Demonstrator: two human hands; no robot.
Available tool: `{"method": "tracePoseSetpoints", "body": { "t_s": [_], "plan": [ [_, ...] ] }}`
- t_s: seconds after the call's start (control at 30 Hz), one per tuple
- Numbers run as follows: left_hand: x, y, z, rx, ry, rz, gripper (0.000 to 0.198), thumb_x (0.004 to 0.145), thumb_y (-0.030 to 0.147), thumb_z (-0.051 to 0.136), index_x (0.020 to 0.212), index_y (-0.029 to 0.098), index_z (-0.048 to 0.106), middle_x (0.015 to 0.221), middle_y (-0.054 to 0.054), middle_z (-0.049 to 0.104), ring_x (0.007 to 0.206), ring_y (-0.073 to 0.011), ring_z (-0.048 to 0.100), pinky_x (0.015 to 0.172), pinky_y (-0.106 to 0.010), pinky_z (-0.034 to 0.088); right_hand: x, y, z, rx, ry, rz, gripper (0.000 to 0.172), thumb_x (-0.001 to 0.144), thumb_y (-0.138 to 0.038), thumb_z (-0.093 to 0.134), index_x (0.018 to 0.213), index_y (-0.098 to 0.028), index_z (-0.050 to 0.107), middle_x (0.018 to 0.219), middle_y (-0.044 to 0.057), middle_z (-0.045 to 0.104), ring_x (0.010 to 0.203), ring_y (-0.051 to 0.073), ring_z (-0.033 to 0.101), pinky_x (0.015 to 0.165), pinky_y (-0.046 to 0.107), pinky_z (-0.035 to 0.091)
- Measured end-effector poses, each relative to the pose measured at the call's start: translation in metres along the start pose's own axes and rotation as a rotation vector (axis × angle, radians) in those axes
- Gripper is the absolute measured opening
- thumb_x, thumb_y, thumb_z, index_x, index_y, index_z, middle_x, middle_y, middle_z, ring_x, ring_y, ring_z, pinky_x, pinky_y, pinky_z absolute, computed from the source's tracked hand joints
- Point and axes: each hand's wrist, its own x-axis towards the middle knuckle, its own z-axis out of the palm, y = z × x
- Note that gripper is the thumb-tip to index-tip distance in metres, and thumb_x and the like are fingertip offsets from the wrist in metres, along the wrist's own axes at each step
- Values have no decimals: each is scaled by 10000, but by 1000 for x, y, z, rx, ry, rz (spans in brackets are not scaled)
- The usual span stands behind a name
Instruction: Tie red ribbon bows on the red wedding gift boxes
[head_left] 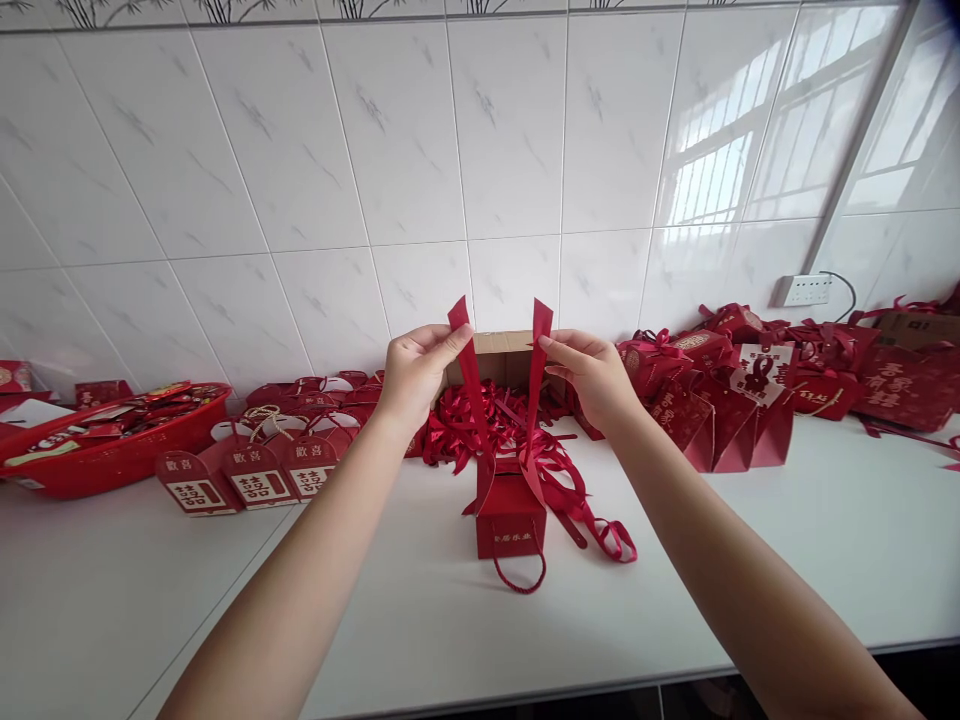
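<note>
A small red gift box (511,520) with a rope handle (520,588) hanging at its front stands on the white table. Two ends of a red ribbon (472,385) rise from the top of the box in a V. My left hand (421,372) pinches the left end between thumb and fingers, close to its tip. The right end is pinched the same way by my right hand (589,375). Behind the box lies a tangled heap of red ribbons (480,410), some trailing to the right, in front of a cardboard box (504,343).
At the left stands a red basin (127,455) of packaged sweets, with several printed red boxes (251,475) beside it. More red gift boxes (750,420) crowd the right side. A tiled wall (510,180) with a socket (806,290) backs the white table (420,640).
</note>
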Motion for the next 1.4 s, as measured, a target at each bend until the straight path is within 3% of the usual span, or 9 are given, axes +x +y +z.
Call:
{"method": "tracePoseSetpoints", "body": {
  "t_s": [0.13,0.37,0.53,0.67,0.87,0.97,1.13,1.2,1.4],
  "plan": [
    [-4,-1,1,14,-108,-69,293,619,404,799,709,156,673,675,-14,673,667,-139,610,696,-274,466,-1,1,6,67,-67,85,218,653,-352,729,735,-180,624,736,15,669,614,123,620,664,305,502],
    [-17,2,6,204,-406,-253,543,568,355,837,954,229,476,637,37,671,508,-119,574,491,-216,378,-12,3,15,-275,-328,-29,128,737,-249,590,738,-154,676,502,-36,539,444,91,461,452,239,359],
    [-20,4,2,297,-415,-245,584,587,387,812,1033,234,468,679,26,668,567,-150,616,537,-246,418,-17,9,6,-130,-537,-25,154,772,-274,585,743,-154,676,536,-30,532,494,93,457,488,241,352],
    [-23,2,0,337,-388,-205,596,636,376,784,1126,230,477,712,0,682,616,-178,648,581,-283,460,-18,15,4,-92,-548,44,283,793,-445,627,797,-168,688,618,-5,600,509,94,489,461,224,355],
    [-30,-3,-4,167,-536,-333,518,753,317,684,1210,230,457,872,-50,707,820,-197,676,743,-322,499,-17,21,6,-4,-535,102,286,782,-472,646,784,-190,692,732,24,671,658,139,612,572,250,478],
    [-30,-9,-11,49,-516,-422,485,756,265,657,1203,227,472,844,-25,684,792,-180,668,727,-304,485,-15,23,3,-122,-589,-17,266,855,-437,564,847,-210,701,804,29,688,741,158,635,695,303,506],
    [-27,-17,-18,-93,-420,-502,397,737,184,635,1123,212,546,746,22,614,706,-133,622,656,-256,453,-10,26,-5,-622,-581,-588,233,899,-247,498,971,-242,720,953,53,699,933,204,582,866,381,462],
    [-27,-18,-17,-136,-426,-542,359,763,208,625,1115,213,554,744,12,619,717,-140,617,671,-269,459,-8,28,-7,-733,-553,-722,271,902,-197,472,1006,-248,717,964,59,701,942,215,561,862,393,466],
    [-31,-19,-14,-95,-384,-451,405,812,356,605,1190,226,537,885,-43,654,826,-183,630,728,-299,469,-17,37,-3,-634,-387,-705,242,884,-237,524,1023,-292,714,1132,50,664,1046,228,572,917,419,464]
  ]
}}
